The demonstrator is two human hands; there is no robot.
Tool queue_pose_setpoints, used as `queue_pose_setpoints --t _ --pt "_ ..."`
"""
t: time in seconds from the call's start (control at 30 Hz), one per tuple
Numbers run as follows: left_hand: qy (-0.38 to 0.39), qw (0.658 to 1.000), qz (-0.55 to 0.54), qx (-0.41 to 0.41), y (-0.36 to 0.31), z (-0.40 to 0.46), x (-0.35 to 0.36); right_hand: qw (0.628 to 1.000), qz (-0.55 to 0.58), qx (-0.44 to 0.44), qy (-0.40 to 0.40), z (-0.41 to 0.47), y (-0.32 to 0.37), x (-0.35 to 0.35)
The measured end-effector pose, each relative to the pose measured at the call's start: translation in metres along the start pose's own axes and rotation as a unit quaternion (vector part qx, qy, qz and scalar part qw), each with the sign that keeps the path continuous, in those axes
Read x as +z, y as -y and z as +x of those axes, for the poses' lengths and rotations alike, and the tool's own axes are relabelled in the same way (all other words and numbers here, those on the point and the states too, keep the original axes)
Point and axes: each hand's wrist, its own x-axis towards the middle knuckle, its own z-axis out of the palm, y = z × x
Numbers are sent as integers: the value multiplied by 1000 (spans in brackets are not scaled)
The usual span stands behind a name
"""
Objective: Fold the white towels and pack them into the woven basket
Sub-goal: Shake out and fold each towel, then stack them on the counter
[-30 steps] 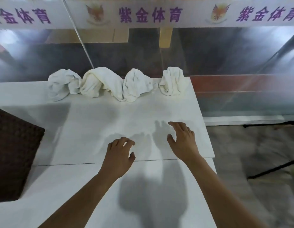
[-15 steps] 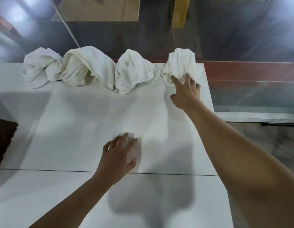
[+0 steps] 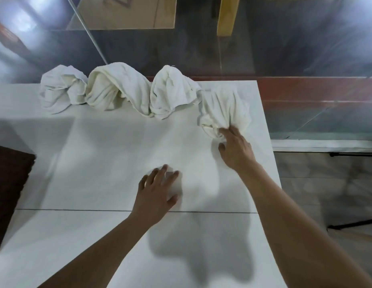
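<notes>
- Flat white rectangular table (image 3: 102, 163) is the landmark; a thin seam runs across it near the person's side.
- Right hand (image 3: 236, 149) is near the table's far right corner, fingers curled into the near end of a crumpled white cloth towel (image 3: 224, 110), pinching a bunch of the fabric.
- That gripped towel lies on the table surface, just inside the right edge, stretched out and wrinkled toward the hand.
- Three more crumpled white towels sit in a row along the table's far edge: leftmost towel (image 3: 61, 93), middle towel (image 3: 116, 89), third towel (image 3: 172, 92).
- The three touch one another; the third towel's right end meets or nearly meets the gripped towel, cannot tell which.
- Left hand (image 3: 156, 196) is over the table's middle, just beyond the seam, fingers spread and loose, holding nothing; looks like it rests on or hovers just above the surface, cannot tell which.
- Dark brown woven basket (image 3: 8, 192) is at the table's left edge, only partly in frame, well apart from all towels; its inside is not visible.
- Both forearms are bare and reach in from the table's near side.
- Behind the table's far edge: reflective grey panel, thin metal rod (image 3: 87, 32) leaning diagonally.
</notes>
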Motion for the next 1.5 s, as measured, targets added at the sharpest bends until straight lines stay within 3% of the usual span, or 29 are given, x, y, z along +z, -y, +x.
queue_pose_setpoints --t 0.23,0.43,0.67,0.77,0.87,1.03,1.2,1.3,1.4,1.5 --pt "-1 1000 -1 -1 -2 -20 2 999 34 9 -4 -140 11 39" --pt "-4 998 -55 13 -17 -98 -18 999 48 -8 -1 -234 37 59" --pt "-7 994 -78 78 -32 -177 -46 991 77 -69 -90 -310 79 44" --pt "29 990 -108 90 -32 -206 -59 983 146 -79 -81 -336 104 22" --pt "38 982 -172 75 -28 -237 -70 962 274 3 7 -362 134 1" --pt "-20 964 -261 48 -21 -281 -92 915 399 58 14 -395 169 -17" --pt "25 898 -439 -35 -17 -311 -138 899 426 90 -47 -408 193 -45" --pt "-4 865 -495 -81 -18 -316 -171 882 462 85 -46 -419 206 -63" --pt "-25 834 -538 -120 -15 -317 -195 896 439 58 -21 -436 219 -61" --pt "8 795 -587 -153 -11 -320 -208 920 388 42 -30 -458 229 -41"
